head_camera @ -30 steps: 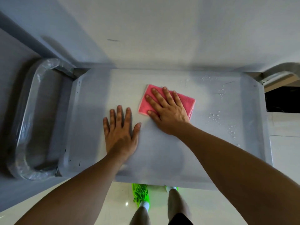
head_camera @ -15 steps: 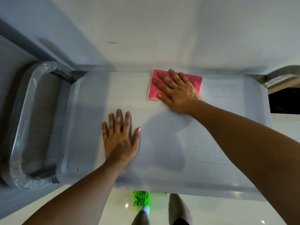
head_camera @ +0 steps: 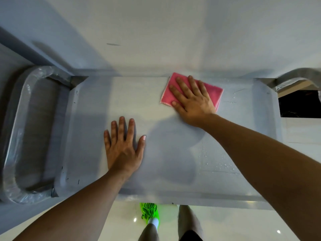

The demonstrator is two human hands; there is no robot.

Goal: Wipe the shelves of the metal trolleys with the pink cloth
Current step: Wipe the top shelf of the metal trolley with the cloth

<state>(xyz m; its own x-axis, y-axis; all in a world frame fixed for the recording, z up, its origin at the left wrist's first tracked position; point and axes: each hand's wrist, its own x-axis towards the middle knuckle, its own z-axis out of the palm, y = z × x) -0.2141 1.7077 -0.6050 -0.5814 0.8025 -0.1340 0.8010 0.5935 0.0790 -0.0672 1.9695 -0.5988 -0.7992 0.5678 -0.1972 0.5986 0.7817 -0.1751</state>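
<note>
While right hand (head_camera: 192, 100) presses pink cloth (head_camera: 213, 92) at shelf (head_camera: 173, 171) far edge, left hand (head_camera: 124, 146) flat, fingers straight.

No text, label, brand, number or sign can be read anywhere in the head view. The trolley shelf (head_camera: 173, 153) carries only a few short dark marks near its left rim and some faint scratches at the right, none of which form letters or digits. The pink cloth (head_camera: 214, 91) is plain, with no tag or print showing. The plastic-wrapped handle (head_camera: 12, 136) at the left bears no sticker that can be made out. The wall (head_camera: 173, 32) at the far side shows a single small dark smudge, not writing. The green shoe (head_camera: 149, 213) at the near edge shows no logo.
</note>
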